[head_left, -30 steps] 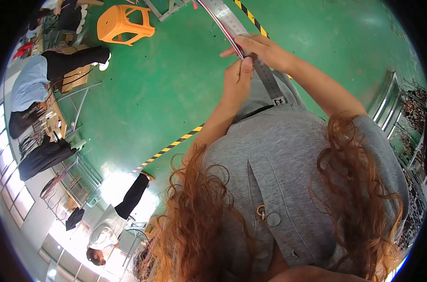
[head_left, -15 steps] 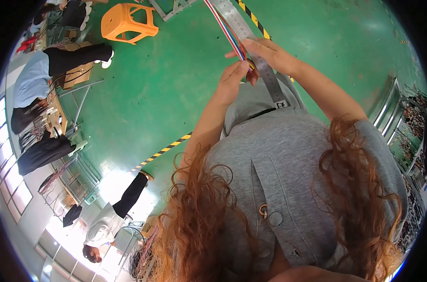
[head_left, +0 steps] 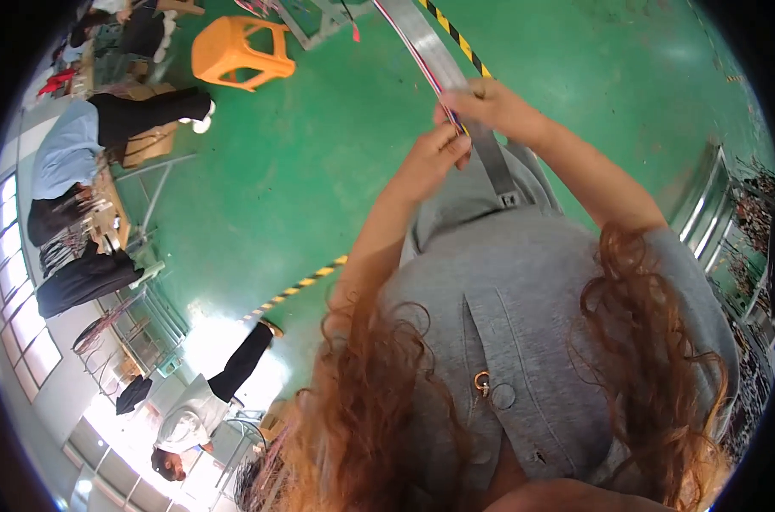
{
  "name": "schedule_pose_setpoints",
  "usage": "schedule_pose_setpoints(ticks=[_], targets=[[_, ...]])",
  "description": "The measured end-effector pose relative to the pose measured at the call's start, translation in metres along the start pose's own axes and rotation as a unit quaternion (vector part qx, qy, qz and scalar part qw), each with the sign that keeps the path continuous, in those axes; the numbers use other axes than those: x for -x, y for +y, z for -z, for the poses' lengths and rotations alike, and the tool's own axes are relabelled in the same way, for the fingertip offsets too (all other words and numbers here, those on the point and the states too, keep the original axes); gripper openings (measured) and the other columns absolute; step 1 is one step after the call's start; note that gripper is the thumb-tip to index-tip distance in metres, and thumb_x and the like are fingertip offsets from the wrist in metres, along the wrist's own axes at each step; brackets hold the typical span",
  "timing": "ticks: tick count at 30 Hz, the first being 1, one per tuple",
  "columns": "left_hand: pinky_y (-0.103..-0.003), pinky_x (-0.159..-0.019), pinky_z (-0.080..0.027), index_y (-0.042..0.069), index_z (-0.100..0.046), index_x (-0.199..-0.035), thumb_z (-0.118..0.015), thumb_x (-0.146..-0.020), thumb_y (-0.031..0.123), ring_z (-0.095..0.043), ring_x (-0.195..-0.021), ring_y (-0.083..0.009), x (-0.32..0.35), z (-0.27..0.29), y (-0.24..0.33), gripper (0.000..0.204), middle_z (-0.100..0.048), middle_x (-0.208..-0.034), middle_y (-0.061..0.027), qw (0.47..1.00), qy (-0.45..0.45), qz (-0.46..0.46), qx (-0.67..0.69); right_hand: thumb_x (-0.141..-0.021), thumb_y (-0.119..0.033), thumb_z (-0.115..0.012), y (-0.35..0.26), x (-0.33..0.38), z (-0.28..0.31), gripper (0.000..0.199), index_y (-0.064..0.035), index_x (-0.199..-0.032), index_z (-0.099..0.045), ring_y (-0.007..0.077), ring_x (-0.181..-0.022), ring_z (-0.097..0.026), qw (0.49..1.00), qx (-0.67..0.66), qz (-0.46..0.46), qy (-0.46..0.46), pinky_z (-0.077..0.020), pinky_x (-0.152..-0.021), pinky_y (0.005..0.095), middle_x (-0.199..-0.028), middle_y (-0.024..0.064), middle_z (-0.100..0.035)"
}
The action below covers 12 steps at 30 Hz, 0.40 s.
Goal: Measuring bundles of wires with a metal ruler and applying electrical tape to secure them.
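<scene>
A thin bundle of coloured wires (head_left: 416,61), with red, white and blue strands showing, runs lengthwise along a long steel ruler (head_left: 434,49). The ruler's near end rests against my grey clothing. My left hand (head_left: 434,160) is closed on the near end of the wires, thumb against fingers. Just beyond it, my right hand (head_left: 492,109) lies across the ruler, its thumb and fingers closed around the wires. Whether the right fingers also grip the ruler is hidden. Both hands are close together, almost touching.
An orange plastic stool (head_left: 225,53) stands on the green floor at the far left, near a grey metal frame (head_left: 315,26). Yellow-black tape (head_left: 456,34) marks the floor. Co-workers (head_left: 67,149) are at benches on the left. Metal rails (head_left: 703,200) and cable piles are at right.
My left hand has drawn slightly nearer to me along the ruler. The wires, spread wider before, now lie in a tighter, straighter strip. My right fingers have closed in around them.
</scene>
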State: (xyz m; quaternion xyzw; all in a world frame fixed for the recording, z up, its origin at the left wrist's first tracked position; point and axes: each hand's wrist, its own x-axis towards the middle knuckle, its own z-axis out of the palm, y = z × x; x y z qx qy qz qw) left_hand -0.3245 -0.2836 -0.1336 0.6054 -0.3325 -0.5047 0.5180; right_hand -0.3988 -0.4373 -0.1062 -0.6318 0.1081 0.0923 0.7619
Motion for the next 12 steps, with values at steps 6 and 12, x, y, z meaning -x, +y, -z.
schedule_pose_setpoints(ticks=[6, 12], targets=[[-0.027, -0.079, -0.040, 0.001, -0.054, -0.098, -0.050, -0.087, 0.031, -0.052, -0.087, -0.0150, -0.034, 0.097, 0.010, 0.033, -0.057, -0.091, -0.0042, 0.966, 0.246, -0.069, -0.031, -0.085, -0.023, -0.052, 0.005, -0.010, 0.019, 0.022, -0.0022, -0.078, -0.056, 0.0182, -0.068, -0.053, 0.970, 0.236, 0.024, 0.052, -0.0422, -0.061, 0.0312, -0.077, 0.0080, -0.051], [-0.032, -0.093, -0.033, 0.002, -0.036, -0.123, -0.063, -0.076, 0.040, -0.045, -0.108, -0.0185, -0.128, 0.166, 0.110, 0.066, -0.044, -0.118, -0.0118, 0.895, 0.407, -0.167, -0.080, -0.083, -0.020, -0.052, 0.020, -0.038, 0.035, 0.020, -0.0001, -0.081, -0.056, 0.0317, -0.077, -0.054, 0.878, 0.454, 0.151, -0.019, -0.0434, -0.068, 0.0383, -0.085, 0.0136, -0.050]])
